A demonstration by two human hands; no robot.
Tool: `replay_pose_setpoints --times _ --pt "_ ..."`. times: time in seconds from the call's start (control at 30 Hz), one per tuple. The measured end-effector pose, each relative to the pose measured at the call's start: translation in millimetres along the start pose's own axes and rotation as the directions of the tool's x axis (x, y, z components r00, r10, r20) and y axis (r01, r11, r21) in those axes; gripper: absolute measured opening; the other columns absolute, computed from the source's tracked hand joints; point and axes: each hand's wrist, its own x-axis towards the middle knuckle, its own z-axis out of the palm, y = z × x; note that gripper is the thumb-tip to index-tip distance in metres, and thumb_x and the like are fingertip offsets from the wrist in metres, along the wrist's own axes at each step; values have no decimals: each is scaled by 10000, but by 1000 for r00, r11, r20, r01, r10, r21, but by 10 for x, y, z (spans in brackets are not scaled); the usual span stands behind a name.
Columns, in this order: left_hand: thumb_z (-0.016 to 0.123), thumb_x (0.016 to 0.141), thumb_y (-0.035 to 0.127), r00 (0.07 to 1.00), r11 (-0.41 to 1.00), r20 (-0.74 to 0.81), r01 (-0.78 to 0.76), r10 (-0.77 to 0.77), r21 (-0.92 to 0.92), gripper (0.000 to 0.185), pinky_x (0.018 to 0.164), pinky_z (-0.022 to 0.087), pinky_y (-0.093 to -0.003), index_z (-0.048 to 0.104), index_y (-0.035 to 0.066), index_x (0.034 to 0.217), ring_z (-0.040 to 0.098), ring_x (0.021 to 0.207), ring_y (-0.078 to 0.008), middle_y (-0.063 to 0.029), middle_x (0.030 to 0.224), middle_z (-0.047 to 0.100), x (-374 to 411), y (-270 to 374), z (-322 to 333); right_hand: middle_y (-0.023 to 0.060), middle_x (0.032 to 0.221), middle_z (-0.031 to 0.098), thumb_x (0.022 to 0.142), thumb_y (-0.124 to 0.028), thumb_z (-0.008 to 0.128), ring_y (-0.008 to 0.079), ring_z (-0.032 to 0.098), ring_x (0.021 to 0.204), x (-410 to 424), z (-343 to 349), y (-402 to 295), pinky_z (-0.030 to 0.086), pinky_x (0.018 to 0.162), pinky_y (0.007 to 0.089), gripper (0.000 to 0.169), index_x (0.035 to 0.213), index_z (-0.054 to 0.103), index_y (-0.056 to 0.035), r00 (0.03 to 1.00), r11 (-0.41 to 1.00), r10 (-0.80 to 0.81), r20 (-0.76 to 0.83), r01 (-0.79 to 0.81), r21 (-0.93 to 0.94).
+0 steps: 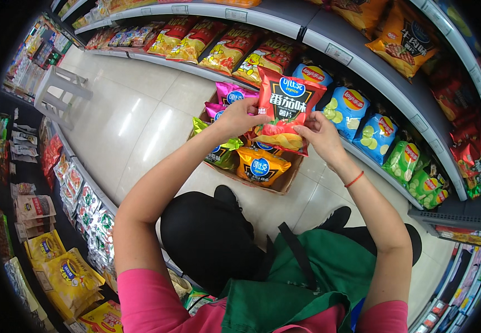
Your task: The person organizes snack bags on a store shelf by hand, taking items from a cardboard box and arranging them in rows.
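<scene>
Between my two hands I hold up a red Copico tomato-flavour potato chip bag (287, 110), its printed front facing me. My left hand (242, 116) grips its left edge, and my right hand (317, 131) pinches its lower right side. Beneath the bag, a cardboard box (280, 189) stands on the floor. In it lie an orange chip bag (261, 167), a green chip bag (219, 156) and pink chip bags (234, 93). The red bag hides part of the box.
A low shelf ahead bears blue Lay's bags (348, 109), green Lay's bags (402, 158) and red-and-yellow snack bags (228, 50). A plastic stool (59, 93) stands at upper left. Another shelf with yellow packets (69, 274) runs along the left.
</scene>
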Motion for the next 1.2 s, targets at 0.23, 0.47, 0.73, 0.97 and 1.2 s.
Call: replay_pose_setpoints --times 0.23,0.47,0.73,0.97,1.2 --pt "728 811 244 997 996 -26 71 -70 62 418 670 483 -273 611 10 1137 611 748 -122 -62 867 681 125 -345 -28 75 989 653 891 -158 658 105 606 854 86 156 154 488 691 243 276 1089 524 -22 996 994 91 23 -93 60" --pt "723 803 313 995 979 -80 79 -65 187 472 669 489 -309 608 21 1156 625 744 -175 -82 871 673 232 -705 -6 80 992 657 893 -172 650 110 601 881 219 235 407 470 762 243 283 1099 535 -16 995 994 104 7 -104 -42" --pt "676 869 244 989 979 -12 148 -147 139 436 667 504 -256 573 27 1233 634 800 -126 -96 985 676 275 -643 79 88 989 654 904 -194 635 109 594 876 241 195 520 464 760 243 299 1116 532 -10 987 987 158 -22 -158 -19" --pt "729 812 280 988 989 55 140 -143 54 516 714 508 -296 571 0 1215 646 824 -165 -109 969 686 313 -557 170 107 955 667 857 -232 663 154 635 851 148 105 623 496 740 282 350 1088 565 13 983 987 152 -108 -156 -35" --pt "695 845 219 995 984 26 88 -93 156 662 502 508 -236 401 -8 1393 614 596 -108 -153 1130 628 399 -791 354 86 998 646 876 -266 654 138 618 869 92 31 712 494 719 271 400 1155 534 -6 964 962 250 -90 -258 -92"
